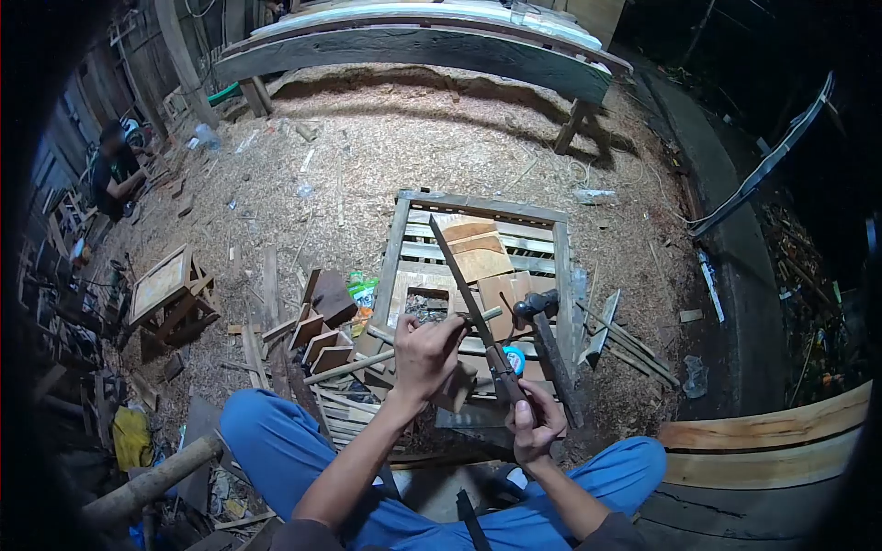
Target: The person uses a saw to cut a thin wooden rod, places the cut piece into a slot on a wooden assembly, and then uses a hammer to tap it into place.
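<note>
My right hand is wrapped round the brown handle of a long, narrow, dark-bladed knife, its tip pointing up and away to the left. Closed, my left hand is just left of the blade, over the low work stand. A thin wooden stick runs from its fingertips across the blade; the fingers partly hide the grip. Below lies a slatted wooden frame bearing pale wood pieces. A hammer rests on its right side, near a blue round roll.
Small wooden boxes stand left of the frame, near a wooden stool. Loose sticks and planks lie right. A long bench crosses the back. Wood shavings cover the ground. Another person sits far left.
</note>
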The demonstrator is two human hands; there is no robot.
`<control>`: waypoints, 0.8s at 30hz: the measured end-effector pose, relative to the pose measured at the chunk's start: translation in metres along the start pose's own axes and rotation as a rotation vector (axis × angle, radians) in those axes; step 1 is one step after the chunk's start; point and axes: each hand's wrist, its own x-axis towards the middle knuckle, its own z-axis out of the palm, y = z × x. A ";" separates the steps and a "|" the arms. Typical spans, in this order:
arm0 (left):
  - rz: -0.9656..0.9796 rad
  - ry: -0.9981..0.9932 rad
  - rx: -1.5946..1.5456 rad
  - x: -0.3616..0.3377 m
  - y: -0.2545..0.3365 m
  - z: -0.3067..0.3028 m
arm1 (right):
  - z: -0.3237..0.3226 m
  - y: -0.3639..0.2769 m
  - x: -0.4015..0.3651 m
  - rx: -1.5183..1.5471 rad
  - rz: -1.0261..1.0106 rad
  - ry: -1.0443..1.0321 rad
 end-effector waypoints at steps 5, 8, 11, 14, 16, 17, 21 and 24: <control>0.090 -0.004 0.268 0.002 -0.010 0.017 | -0.008 0.004 -0.002 0.010 -0.054 0.037; 0.049 -0.048 -0.006 -0.003 -0.026 0.025 | -0.019 -0.016 0.001 0.015 -0.086 0.024; 0.048 -0.055 -0.086 0.003 -0.004 0.019 | -0.018 -0.015 0.011 -0.028 -0.120 0.179; -0.024 -0.113 -0.127 0.000 0.002 0.005 | -0.023 -0.019 0.025 -0.165 -0.019 0.182; -0.051 -0.146 -0.110 -0.001 0.002 -0.007 | -0.022 -0.020 0.039 -0.331 -0.201 0.176; -0.022 -0.128 -0.114 -0.001 0.002 -0.012 | -0.022 -0.015 0.041 -0.341 -0.204 0.152; -0.047 -0.166 -0.131 -0.002 0.003 -0.030 | -0.008 -0.004 0.049 -0.429 -0.337 0.086; -0.028 -0.136 -0.151 -0.005 -0.003 -0.038 | 0.003 0.002 0.051 -0.560 -0.404 0.000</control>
